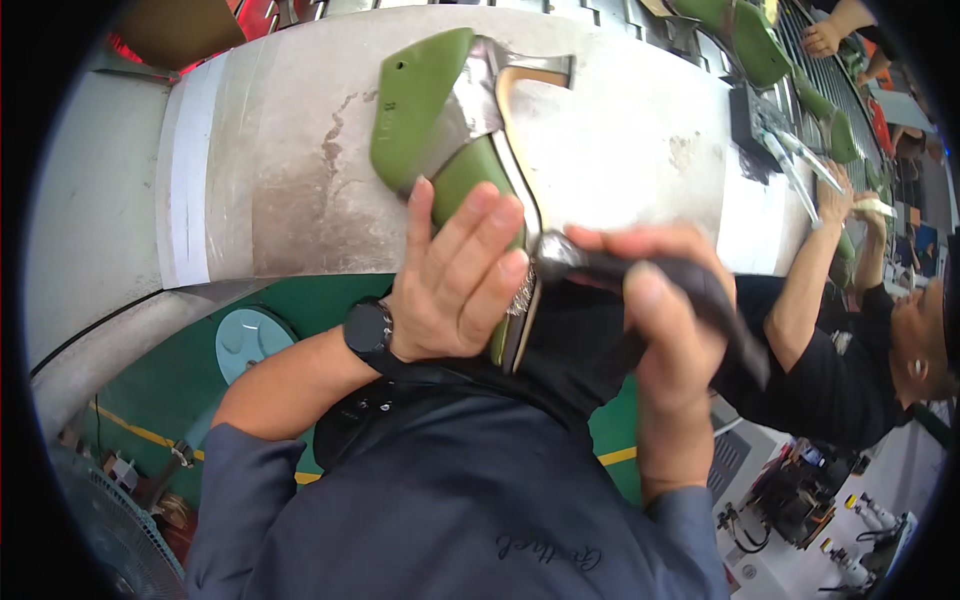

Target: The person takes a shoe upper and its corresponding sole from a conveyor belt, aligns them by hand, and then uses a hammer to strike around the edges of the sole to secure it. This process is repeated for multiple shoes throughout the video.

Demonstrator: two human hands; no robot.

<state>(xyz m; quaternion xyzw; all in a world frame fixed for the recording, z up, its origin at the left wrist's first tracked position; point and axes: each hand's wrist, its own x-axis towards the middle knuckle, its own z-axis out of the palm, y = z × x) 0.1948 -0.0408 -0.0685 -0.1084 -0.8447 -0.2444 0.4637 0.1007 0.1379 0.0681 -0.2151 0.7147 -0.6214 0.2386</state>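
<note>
Tool [706,293] in curled right hand [682,345]

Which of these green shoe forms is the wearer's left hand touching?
The central form, lying directly under the left hand; the other green forms are off to the right, apart from that hand.

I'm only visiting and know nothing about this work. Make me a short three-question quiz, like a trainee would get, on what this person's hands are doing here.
1. Multiple choice: what does the right hand grip?
a) scissors
b) a dark-handled tool with a metal head
c) a paintbrush
2. True or false: the left hand lies against the shoe, with a black watch on its wrist.
3. Fill the gap: the shoe last, the foot-shaped form inside the shoe, is coloured ____.

Key: 1 b; 2 true; 3 green.
</note>
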